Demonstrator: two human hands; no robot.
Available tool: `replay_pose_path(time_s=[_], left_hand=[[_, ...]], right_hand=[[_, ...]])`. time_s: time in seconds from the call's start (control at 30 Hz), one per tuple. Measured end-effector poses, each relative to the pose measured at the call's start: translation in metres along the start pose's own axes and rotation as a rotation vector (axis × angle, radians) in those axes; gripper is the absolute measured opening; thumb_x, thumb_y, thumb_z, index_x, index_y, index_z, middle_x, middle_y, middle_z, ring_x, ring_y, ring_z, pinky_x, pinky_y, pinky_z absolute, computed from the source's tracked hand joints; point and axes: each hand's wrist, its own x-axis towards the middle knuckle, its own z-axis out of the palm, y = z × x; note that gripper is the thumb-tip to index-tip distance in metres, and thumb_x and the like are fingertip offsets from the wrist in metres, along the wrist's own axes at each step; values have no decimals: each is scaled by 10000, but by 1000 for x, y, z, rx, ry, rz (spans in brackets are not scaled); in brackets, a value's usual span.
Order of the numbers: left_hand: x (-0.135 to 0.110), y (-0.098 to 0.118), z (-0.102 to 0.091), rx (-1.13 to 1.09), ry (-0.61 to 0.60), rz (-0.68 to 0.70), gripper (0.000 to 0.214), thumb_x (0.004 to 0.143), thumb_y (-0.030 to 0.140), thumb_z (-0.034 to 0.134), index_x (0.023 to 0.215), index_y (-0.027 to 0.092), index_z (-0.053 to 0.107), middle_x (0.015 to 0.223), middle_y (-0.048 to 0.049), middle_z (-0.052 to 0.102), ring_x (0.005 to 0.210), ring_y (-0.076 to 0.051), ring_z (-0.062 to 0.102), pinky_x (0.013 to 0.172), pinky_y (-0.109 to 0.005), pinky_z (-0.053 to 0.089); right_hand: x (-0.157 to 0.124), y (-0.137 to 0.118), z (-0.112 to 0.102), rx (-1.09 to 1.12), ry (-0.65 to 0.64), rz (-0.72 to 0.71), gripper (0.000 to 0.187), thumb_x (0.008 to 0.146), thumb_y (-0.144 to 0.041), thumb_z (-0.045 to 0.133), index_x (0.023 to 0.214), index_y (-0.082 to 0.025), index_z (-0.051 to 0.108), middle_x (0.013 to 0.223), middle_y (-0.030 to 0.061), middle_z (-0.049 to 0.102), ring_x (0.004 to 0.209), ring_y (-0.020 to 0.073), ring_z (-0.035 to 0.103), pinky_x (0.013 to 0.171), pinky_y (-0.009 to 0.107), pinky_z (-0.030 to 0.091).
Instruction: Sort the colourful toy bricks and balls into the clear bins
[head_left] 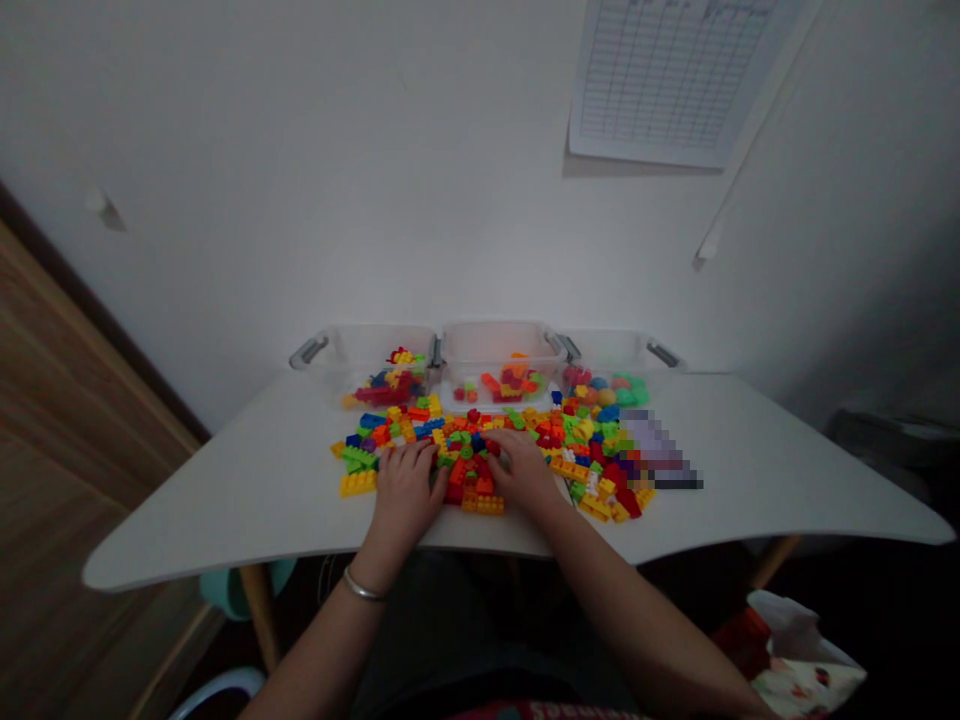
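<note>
A spread of colourful toy building bricks [465, 452] lies along the front of the white table. My left hand [409, 487] rests palm down on the left part of the pile, its thumb apart from the fingers and nothing visible in its grasp. Across from it, my right hand [521, 468] reaches into the middle of the pile, thumb and fingers apart. A small red brick [493, 449] shows by its fingertips; it does not look gripped. Between the hands lie red bricks and an orange-yellow brick [484, 506] near the table edge.
Three clear plastic bins stand against the wall: a left bin [341, 345] and a middle bin [495, 345] with bricks, and a right bin [611, 345] with rounded coloured pieces. A pixelated flat object [656, 445] lies right of the pile on the table [780, 460].
</note>
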Motion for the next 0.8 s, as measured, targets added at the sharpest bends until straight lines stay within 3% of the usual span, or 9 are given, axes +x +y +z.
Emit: replay_pose_path(time_s=[0.2, 0.4, 0.5, 0.63, 0.8], left_hand=[[0, -1, 1, -9, 6, 0, 315, 865, 339, 492, 1090, 177, 642, 1160, -125, 670, 1078, -305, 579, 1020, -532, 343], [0, -1, 1, -8, 3, 4, 314, 862, 331, 493, 1075, 164, 652, 1154, -130, 671, 1069, -310, 583, 1015, -533, 351], [0, -1, 1, -12, -2, 3, 314, 864, 332, 494, 1078, 164, 651, 1158, -132, 669, 1076, -310, 579, 1016, -537, 352], [0, 0, 1, -13, 9, 3, 307, 865, 328, 486, 1074, 177, 653, 1155, -129, 670, 1071, -304, 581, 1011, -537, 358], [0, 0, 1, -6, 12, 1, 307, 870, 340, 481, 1064, 181, 657, 1150, -127, 673, 1063, -304, 586, 1008, -539, 362]], right_hand=[[-1, -1, 2, -96, -81, -64, 376, 933, -337, 467, 1284, -278, 587, 1366, 46, 561, 1266, 223, 465, 1094, 436, 343], [-1, -1, 4, -136, -131, -24, 425, 886, -367, 538, 1299, -274, 576, 1319, 46, 596, 1293, 261, 422, 1113, 471, 316], [-1, -2, 4, -124, -84, -17, 421, 867, -329, 548, 1276, -235, 586, 1255, 69, 626, 1269, 270, 440, 1105, 470, 334], [-1, 0, 4, -137, 71, 53, 336, 860, -249, 510, 1169, -216, 637, 1185, 91, 647, 1265, 289, 440, 1101, 522, 332], [5, 5, 0, -169, 108, 31, 459, 819, -104, 462, 1231, -242, 610, 1246, 63, 630, 1269, 281, 443, 1089, 525, 351]])
